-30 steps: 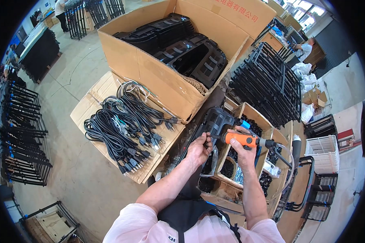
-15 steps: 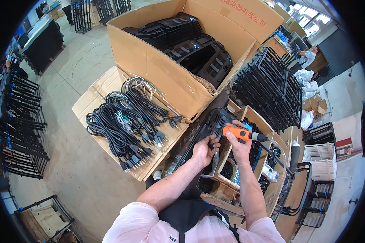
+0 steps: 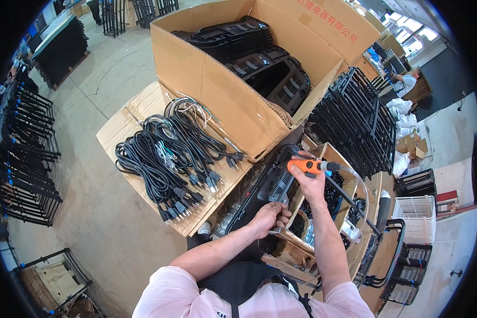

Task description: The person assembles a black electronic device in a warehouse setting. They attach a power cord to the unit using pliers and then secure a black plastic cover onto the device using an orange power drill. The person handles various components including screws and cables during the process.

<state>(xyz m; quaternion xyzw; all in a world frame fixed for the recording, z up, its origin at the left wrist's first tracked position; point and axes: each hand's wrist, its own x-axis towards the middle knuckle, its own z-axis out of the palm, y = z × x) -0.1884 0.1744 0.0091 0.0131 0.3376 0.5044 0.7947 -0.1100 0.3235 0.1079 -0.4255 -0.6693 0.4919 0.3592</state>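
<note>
My right hand [image 3: 311,182] grips an orange power screwdriver [image 3: 303,166] with a grey end and a clear hose. It is held over the upper part of a long black plastic housing with vent slots [image 3: 277,180]; the tool's tip is hidden. My left hand [image 3: 271,217] is at the lower end of the vented section, fingers bent and pressed together. Whatever small thing they pinch does not show. Just right of the housing, a wooden compartment box [image 3: 293,241] holds small black parts [image 3: 298,226] and clear plastic bags.
Bundled black power cords [image 3: 151,159] lie on a cardboard sheet [image 3: 135,183] at left. Beyond stands a large cardboard box [image 3: 206,79] of black plastic panels [image 3: 270,69]. Black metal frames [image 3: 355,114] are stacked at right, near a white basket [image 3: 414,217]. Another person [image 3: 405,82] is far right.
My left hand has moved down along the housing, away from the screwdriver. My right hand has shifted slightly up with the screwdriver, which now sits at a different tilt. The view has shifted slightly.
</note>
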